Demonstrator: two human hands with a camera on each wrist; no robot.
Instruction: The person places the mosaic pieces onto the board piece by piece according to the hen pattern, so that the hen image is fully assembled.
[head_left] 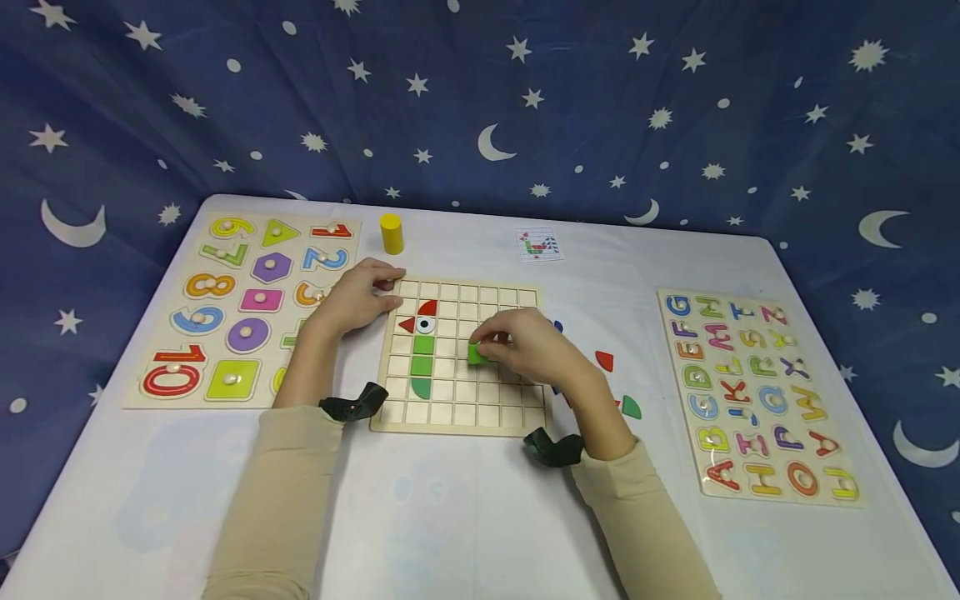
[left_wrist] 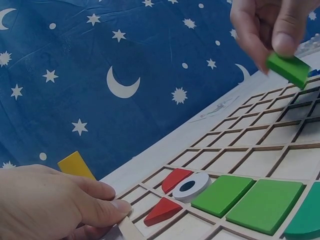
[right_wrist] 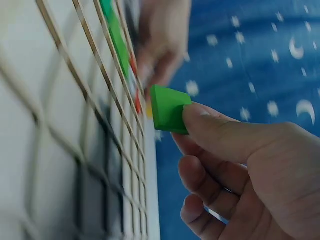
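A wooden grid board (head_left: 465, 424) lies on the table before me. My left hand (head_left: 358, 296) holds its far left corner, thumb at the rim in the left wrist view. Between thumb and fingertips, my right hand (head_left: 528, 343) pinches a green square tile (right_wrist: 169, 107), held above the middle of the grid. On the board's left side sit a red quarter-circle piece (head_left: 428, 307), a red triangle (head_left: 407, 325), a round eye piece (head_left: 425, 325), two green squares (head_left: 422, 366) and a green quarter-circle piece (head_left: 422, 388), in a column below the eye.
A yellow cylinder (head_left: 392, 234) and a small pattern card (head_left: 539, 244) are behind the board. A number puzzle (head_left: 168, 317) lies left, an alphabet puzzle (head_left: 757, 400) right. Loose red (head_left: 604, 361), green (head_left: 631, 407) and blue pieces lie right of the board, some hidden by my right arm.
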